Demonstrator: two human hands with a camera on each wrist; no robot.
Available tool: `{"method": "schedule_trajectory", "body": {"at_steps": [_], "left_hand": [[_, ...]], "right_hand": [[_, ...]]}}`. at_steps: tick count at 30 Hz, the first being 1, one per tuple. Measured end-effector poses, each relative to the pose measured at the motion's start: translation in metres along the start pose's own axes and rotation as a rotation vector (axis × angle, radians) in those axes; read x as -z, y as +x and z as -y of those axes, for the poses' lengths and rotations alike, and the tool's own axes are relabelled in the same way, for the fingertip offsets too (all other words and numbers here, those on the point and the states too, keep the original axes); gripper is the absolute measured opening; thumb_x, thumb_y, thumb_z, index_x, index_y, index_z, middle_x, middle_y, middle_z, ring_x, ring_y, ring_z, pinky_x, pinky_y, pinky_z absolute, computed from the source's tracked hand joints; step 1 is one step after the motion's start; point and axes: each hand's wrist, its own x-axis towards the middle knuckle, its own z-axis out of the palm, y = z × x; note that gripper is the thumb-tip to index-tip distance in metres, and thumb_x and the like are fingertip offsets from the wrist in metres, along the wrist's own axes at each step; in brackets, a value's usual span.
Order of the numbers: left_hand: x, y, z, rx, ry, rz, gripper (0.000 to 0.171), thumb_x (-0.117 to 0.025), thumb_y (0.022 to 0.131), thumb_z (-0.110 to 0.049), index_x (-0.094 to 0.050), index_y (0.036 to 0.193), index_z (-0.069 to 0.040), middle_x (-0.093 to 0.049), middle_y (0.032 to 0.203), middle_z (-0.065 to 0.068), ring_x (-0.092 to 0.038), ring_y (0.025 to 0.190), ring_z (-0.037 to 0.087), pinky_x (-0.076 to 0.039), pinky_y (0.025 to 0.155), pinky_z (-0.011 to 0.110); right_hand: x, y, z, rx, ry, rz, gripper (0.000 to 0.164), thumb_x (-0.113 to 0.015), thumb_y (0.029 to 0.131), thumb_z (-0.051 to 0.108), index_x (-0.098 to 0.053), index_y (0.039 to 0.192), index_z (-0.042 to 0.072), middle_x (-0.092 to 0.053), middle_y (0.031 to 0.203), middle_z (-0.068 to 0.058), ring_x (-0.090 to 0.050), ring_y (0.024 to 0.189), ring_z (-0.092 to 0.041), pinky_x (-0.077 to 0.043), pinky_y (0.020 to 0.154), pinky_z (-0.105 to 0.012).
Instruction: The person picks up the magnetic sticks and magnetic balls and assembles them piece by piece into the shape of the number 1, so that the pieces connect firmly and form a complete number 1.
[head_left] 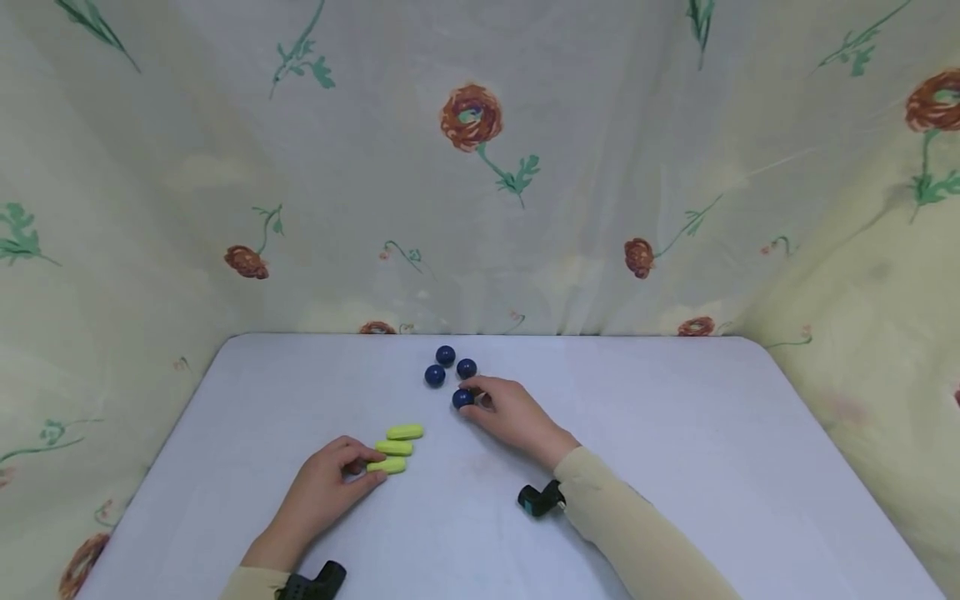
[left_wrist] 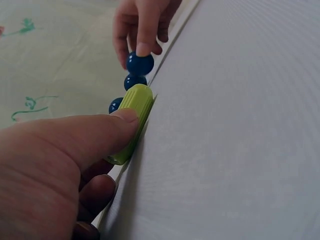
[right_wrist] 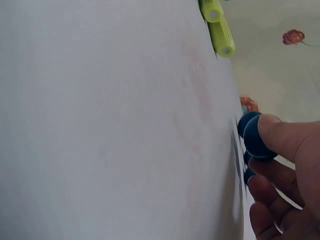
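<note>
My right hand [head_left: 513,417] pinches a dark blue ball [head_left: 462,400] between thumb and fingers at the middle of the table. Just beyond it sit three more balls of the same kind, one of them a blue ball [head_left: 435,376] on the left. Nearer and to the left, my left hand [head_left: 326,483] pinches the closest of three short yellow-green ribbed sticks [head_left: 387,466]. The other two, a middle stick [head_left: 394,447] and a far stick [head_left: 405,432], lie roughly parallel behind it. In the left wrist view the thumb presses on the ribbed side of the held stick [left_wrist: 142,100].
A white cloth covers the table [head_left: 675,433]. Behind and beside it hangs a pale curtain [head_left: 562,167] printed with flowers. Black wrist cameras are strapped on, one [head_left: 540,498] beside the right sleeve and another [head_left: 315,582] at the left cuff.
</note>
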Motion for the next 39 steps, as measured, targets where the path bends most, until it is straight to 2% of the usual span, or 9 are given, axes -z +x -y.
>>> {"method": "schedule_trajectory", "body": {"at_steps": [9, 14, 17, 23, 27, 31, 36, 39], "left_hand": [[-0.005, 0.002, -0.003, 0.013, 0.017, 0.006, 0.019, -0.085, 0.079, -0.029, -0.075, 0.096, -0.027, -0.060, 0.091, -0.013, -0.053, 0.079, 0.006, -0.049, 0.074, 0.032], [-0.006, 0.003, -0.005, 0.008, 0.016, 0.009, 0.020, -0.085, 0.079, -0.028, -0.075, 0.096, -0.027, -0.060, 0.091, -0.013, -0.053, 0.080, 0.006, -0.049, 0.075, 0.032], [-0.006, 0.004, -0.005, 0.004, 0.009, 0.008, 0.020, -0.085, 0.079, -0.028, -0.075, 0.096, -0.027, -0.060, 0.091, -0.013, -0.053, 0.080, 0.006, -0.049, 0.075, 0.032], [-0.003, -0.002, -0.003, 0.014, 0.027, 0.017, 0.020, -0.084, 0.080, -0.030, -0.075, 0.097, -0.027, -0.060, 0.092, -0.014, -0.054, 0.080, 0.005, -0.049, 0.075, 0.031], [0.001, -0.006, -0.002, 0.045, 0.048, 0.013, 0.020, -0.085, 0.079, -0.030, -0.075, 0.097, -0.028, -0.060, 0.092, -0.013, -0.054, 0.080, 0.006, -0.049, 0.076, 0.032], [0.001, -0.005, -0.003, 0.040, 0.043, 0.009, 0.020, -0.084, 0.080, -0.031, -0.075, 0.098, -0.027, -0.061, 0.093, -0.012, -0.054, 0.081, 0.007, -0.049, 0.076, 0.033], [0.000, -0.003, -0.004, 0.019, 0.038, 0.003, 0.021, -0.085, 0.079, -0.031, -0.075, 0.097, -0.027, -0.061, 0.092, -0.013, -0.054, 0.080, 0.006, -0.049, 0.075, 0.032], [0.000, -0.002, -0.005, 0.010, 0.041, 0.002, 0.022, -0.086, 0.078, -0.033, -0.074, 0.096, -0.028, -0.061, 0.092, -0.014, -0.053, 0.080, 0.006, -0.049, 0.074, 0.033]], "right_hand": [[0.014, -0.030, -0.027, -0.044, 0.060, -0.049, 0.038, -0.070, 0.093, 0.036, -0.066, 0.128, 0.021, -0.066, 0.111, 0.012, -0.058, 0.093, -0.006, -0.048, 0.084, -0.032], [0.019, -0.043, -0.039, -0.075, 0.065, -0.062, 0.037, -0.070, 0.093, 0.037, -0.066, 0.128, 0.025, -0.063, 0.104, 0.014, -0.055, 0.083, -0.010, -0.046, 0.076, -0.033], [0.019, -0.049, -0.044, -0.085, 0.069, -0.074, 0.038, -0.070, 0.093, 0.036, -0.066, 0.129, 0.025, -0.063, 0.105, 0.015, -0.054, 0.084, -0.011, -0.045, 0.076, -0.033], [0.012, -0.059, -0.048, -0.098, 0.108, -0.083, 0.039, -0.069, 0.093, 0.038, -0.065, 0.131, 0.029, -0.063, 0.108, 0.015, -0.055, 0.087, -0.010, -0.046, 0.077, -0.033], [0.008, -0.060, -0.046, -0.076, 0.129, -0.069, 0.042, -0.068, 0.094, 0.042, -0.063, 0.133, 0.030, -0.062, 0.102, 0.015, -0.054, 0.086, -0.009, -0.046, 0.075, -0.033], [0.009, -0.059, -0.047, -0.083, 0.121, -0.075, 0.038, -0.070, 0.093, 0.038, -0.063, 0.130, 0.032, -0.060, 0.094, 0.015, -0.054, 0.084, -0.009, -0.046, 0.074, -0.032], [0.012, -0.060, -0.050, -0.065, 0.116, -0.062, 0.037, -0.070, 0.094, 0.036, -0.064, 0.130, 0.033, -0.063, 0.107, 0.015, -0.055, 0.091, -0.008, -0.047, 0.081, -0.033], [0.013, -0.061, -0.051, -0.052, 0.105, -0.056, 0.039, -0.067, 0.095, 0.039, -0.062, 0.133, 0.033, -0.062, 0.120, 0.015, -0.056, 0.100, -0.006, -0.047, 0.088, -0.034]]}}
